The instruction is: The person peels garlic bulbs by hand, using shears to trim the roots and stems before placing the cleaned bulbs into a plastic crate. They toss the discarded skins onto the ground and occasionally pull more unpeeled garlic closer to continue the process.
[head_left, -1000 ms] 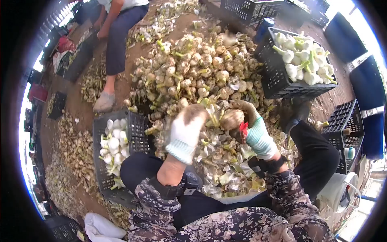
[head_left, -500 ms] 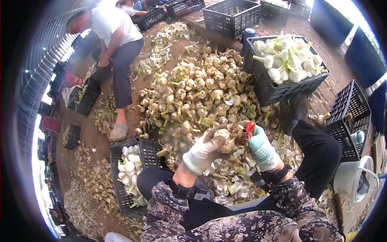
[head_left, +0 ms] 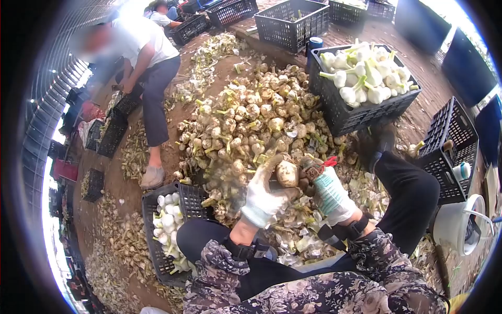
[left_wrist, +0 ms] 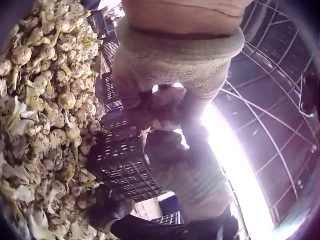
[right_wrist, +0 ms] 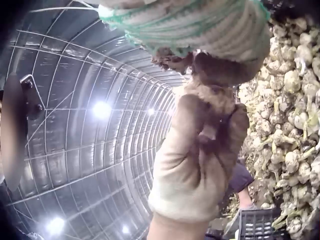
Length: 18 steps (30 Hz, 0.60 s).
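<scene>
In the head view, my gloved left hand (head_left: 264,196) holds a brownish garlic bulb (head_left: 287,174) between thumb and fingers. Close at its right, my right hand (head_left: 333,192), in a white and green glove, curls round a dark reddish-brown wrapped thing (head_left: 315,168) with a red tie (head_left: 330,161). Most of that thing is hidden in the glove, and I cannot tell its kind. In the right wrist view the fingers of both gloves meet around the bulb. A heap of unpeeled garlic (head_left: 251,115) lies just beyond the hands, with loose skins (head_left: 300,243) below them.
A black crate (head_left: 361,118) of white garlic stands at the far right, a smaller crate (head_left: 191,196) of white bulbs by my left knee. Another crate (head_left: 444,172) and a white bucket (head_left: 455,230) stand at the right. A person (head_left: 149,57) bends over crates at the left.
The bulb, earlier at the right hand's fingers, is now in the left hand, which came in from the left. The head view has tilted up, bringing the other person's upper body into sight.
</scene>
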### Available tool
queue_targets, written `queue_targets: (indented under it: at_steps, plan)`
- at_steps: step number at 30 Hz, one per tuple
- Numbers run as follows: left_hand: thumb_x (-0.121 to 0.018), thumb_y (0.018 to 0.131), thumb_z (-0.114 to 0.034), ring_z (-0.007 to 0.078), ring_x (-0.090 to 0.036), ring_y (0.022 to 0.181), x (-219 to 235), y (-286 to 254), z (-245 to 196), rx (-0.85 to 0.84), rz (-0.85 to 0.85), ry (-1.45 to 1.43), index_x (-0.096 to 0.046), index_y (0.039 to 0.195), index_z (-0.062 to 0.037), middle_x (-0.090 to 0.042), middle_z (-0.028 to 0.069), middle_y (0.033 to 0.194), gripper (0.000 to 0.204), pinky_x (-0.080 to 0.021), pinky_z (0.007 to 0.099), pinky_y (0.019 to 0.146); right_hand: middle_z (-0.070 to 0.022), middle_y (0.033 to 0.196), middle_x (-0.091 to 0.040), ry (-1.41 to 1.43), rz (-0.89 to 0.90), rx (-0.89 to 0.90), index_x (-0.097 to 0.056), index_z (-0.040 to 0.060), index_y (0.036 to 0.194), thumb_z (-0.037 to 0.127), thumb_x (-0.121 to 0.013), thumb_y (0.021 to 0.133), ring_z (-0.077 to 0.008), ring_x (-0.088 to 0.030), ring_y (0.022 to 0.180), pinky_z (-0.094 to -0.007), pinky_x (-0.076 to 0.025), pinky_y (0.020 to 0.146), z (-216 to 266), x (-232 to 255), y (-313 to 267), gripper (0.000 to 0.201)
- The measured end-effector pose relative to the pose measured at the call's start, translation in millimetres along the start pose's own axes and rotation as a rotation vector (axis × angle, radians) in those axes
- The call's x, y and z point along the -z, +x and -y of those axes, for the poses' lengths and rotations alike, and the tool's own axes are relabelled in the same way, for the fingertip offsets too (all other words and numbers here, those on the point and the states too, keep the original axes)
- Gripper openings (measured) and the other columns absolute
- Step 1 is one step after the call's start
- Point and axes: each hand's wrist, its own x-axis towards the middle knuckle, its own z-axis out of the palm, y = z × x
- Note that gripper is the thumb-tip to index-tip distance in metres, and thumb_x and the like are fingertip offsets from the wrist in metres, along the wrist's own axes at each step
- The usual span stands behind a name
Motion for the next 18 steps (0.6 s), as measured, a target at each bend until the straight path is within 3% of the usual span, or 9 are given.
queue_targets:
  at_steps: [1, 3, 4, 6, 10, 12, 17, 18]
  plan:
    - [-0.08, 0.059, -0.007, 0.0165, -0.055, 0.097, 0.5, -0.5, 4.0, 0.001, 0.0, -0.001, -0.047, 0.121, 0.0022, -0.056, 0.012, 0.109, 0.071, -0.047, 0.0315, 0.085, -0.0016, 0.104, -0.058, -0.001, -0.001, -0.001, -0.051, 0.0064, 0.118, 0.023, -0.042, 0.094, -0.008, -0.054, 0.086, -0.0213, -0.046, 0.068, 1.9, -3.3, -1.2, 0.03]
    - [-0.082, 0.053, -0.005, 0.0211, -0.055, 0.1, 0.8, 0.4, 16.0, -0.284, -0.09, 0.246, -0.051, 0.117, 0.0009, -0.055, 0.0146, 0.11, 0.071, -0.046, 0.0328, 0.086, -0.0014, 0.104, -0.057, 0.169, 0.013, -0.079, -0.051, 0.0065, 0.118, 0.019, -0.046, 0.092, -0.0082, -0.053, 0.086, -0.0209, -0.046, 0.068, 11.6, -16.6, -5.1, 0.028]
    - [-0.082, 0.053, -0.005, 0.0211, -0.055, 0.1, 0.9, 0.2, 14.2, -0.283, -0.091, 0.246, -0.051, 0.117, 0.0009, -0.055, 0.0146, 0.11, 0.071, -0.046, 0.0328, 0.086, -0.0014, 0.104, -0.057, 0.169, 0.013, -0.08, -0.051, 0.0065, 0.118, 0.019, -0.046, 0.092, -0.0082, -0.053, 0.086, -0.0209, -0.046, 0.068, 17.0, -24.7, -7.4, 0.028]
    - [-0.083, 0.05, -0.004, 0.0254, -0.055, 0.1, 1.6, 0.2, 8.7, -0.391, -0.126, 0.389, -0.053, 0.112, -0.0001, -0.054, 0.0155, 0.11, 0.069, -0.046, 0.0337, 0.086, 0.0044, 0.081, -0.057, 0.04, -0.071, -0.032, -0.056, 0.0107, 0.103, 0.025, -0.056, 0.087, -0.0033, -0.051, 0.06, -0.0149, -0.038, 0.049, 24.2, -36.2, -10.4, 0.021]
    - [-0.082, 0.048, -0.003, 0.0278, -0.056, 0.099, 3.6, -1.5, 11.2, -0.421, -0.139, 0.405, -0.054, 0.106, 0.0003, -0.054, 0.0167, 0.11, 0.065, -0.047, 0.0347, 0.085, 0.0004, 0.08, -0.062, -0.293, 0.026, 0.164, -0.063, 0.0031, 0.094, 0.016, -0.054, 0.087, -0.009, -0.057, 0.071, -0.0229, -0.047, 0.058, 15.0, -10.2, -1.3, 0.017]
    - [-0.082, 0.047, -0.003, 0.0272, -0.056, 0.098, 2.6, -3.0, 8.9, -0.425, -0.142, 0.424, -0.054, 0.105, -0.0004, -0.054, 0.0165, 0.11, 0.064, -0.047, 0.0343, 0.084, 0.0016, 0.073, -0.059, -0.279, 0.106, 0.028, -0.061, 0.0056, 0.091, 0.023, -0.06, 0.085, -0.0049, -0.053, 0.061, -0.0184, -0.041, 0.052, 30.4, -8.3, -10.3, 0.019]
    - [-0.082, 0.047, -0.003, 0.0264, -0.057, 0.097, 3.0, -3.9, 0.0, -0.498, -0.114, 0.506, -0.054, 0.106, -0.0008, -0.054, 0.0157, 0.11, 0.065, -0.048, 0.0335, 0.081, -0.0008, 0.078, -0.062, -0.372, 0.088, 0.071, -0.062, 0.0014, 0.096, 0.019, -0.062, 0.082, -0.0068, -0.057, 0.067, -0.0198, -0.045, 0.059, 26.8, 3.4, -9.3, 0.023]
    - [-0.082, 0.049, -0.003, 0.025, -0.057, 0.097, 2.4, -3.6, -0.6, -0.52, -0.098, 0.522, -0.053, 0.106, -0.0002, -0.055, 0.0148, 0.11, 0.064, -0.049, 0.0329, 0.08, -0.001, 0.079, -0.062, -0.254, 0.061, 0.009, -0.061, 0.0006, 0.1, 0.019, -0.062, 0.081, -0.0064, -0.057, 0.068, -0.0197, -0.045, 0.06, 30.7, -0.7, -11.6, 0.026]
